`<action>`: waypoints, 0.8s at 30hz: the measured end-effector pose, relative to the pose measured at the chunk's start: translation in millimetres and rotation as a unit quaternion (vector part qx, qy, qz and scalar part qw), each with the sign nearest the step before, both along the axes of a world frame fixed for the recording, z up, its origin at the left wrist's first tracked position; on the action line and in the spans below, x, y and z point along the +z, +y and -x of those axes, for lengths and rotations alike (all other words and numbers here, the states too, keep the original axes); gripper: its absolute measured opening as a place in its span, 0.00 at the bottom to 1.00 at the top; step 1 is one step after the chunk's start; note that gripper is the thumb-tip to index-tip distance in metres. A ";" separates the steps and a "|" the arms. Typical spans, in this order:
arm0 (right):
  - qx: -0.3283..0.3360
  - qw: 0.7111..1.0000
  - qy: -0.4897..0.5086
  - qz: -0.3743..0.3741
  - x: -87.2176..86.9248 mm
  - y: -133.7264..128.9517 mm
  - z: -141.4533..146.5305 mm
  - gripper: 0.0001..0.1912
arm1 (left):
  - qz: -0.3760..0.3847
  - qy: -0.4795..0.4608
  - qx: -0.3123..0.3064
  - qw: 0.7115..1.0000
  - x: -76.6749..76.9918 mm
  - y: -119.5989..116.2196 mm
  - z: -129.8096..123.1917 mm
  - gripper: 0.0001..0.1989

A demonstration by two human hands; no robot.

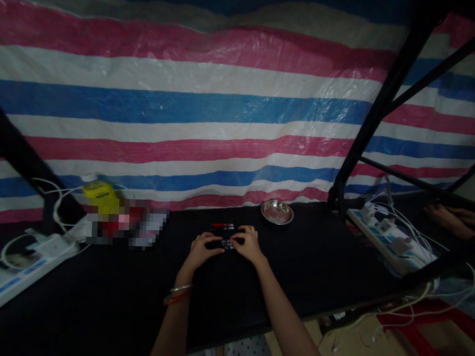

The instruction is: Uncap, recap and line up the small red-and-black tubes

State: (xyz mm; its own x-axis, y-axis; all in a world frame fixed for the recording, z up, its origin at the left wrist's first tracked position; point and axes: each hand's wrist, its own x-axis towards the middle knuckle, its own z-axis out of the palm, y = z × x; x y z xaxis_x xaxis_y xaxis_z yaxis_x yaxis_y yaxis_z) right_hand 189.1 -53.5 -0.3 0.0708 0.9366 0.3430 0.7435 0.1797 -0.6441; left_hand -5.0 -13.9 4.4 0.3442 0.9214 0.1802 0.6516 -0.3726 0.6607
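Observation:
A small dark piece with light markings [228, 244] lies on the black table between my hands. My left hand [201, 251] has its thumb and forefinger at the left side of this piece, fingers curved round it. From the other side, my right hand [249, 244] touches it with thumb and forefinger. Just beyond my fingertips are slim red and black items [222, 226], lying side by side. A round shiny metal dish [277, 212] stands farther back, to the right of my right hand.
White power strips with plugs and cables lie at the left [27, 274] and right [391, 240]. A yellow bottle [104, 198] is at the back left. Black metal frame bars [366, 120] slope upward. Another person's hands [450, 219] show at far right.

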 end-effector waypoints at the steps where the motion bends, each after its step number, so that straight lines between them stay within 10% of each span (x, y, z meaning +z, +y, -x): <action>1: 0.000 1.000 0.000 -0.001 -0.1 0.1 0.1 0.05 | 0.001 -0.001 -0.001 1.000 -0.1 0.0 0.1 0.19; 24: 0.013 1.000 0.014 0.007 3.6 -0.6 -1.2 0.08 | -0.001 -0.060 -0.026 0.998 -4.2 4.4 4.1 0.18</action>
State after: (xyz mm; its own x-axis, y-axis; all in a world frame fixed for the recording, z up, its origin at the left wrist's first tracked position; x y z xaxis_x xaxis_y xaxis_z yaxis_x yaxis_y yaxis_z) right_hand 190.3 -54.1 3.2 0.0562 0.9427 0.3287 0.7208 0.1895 -0.6667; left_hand -9.1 -9.6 0.2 0.3675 0.9024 0.2248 0.5471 -0.4053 0.7324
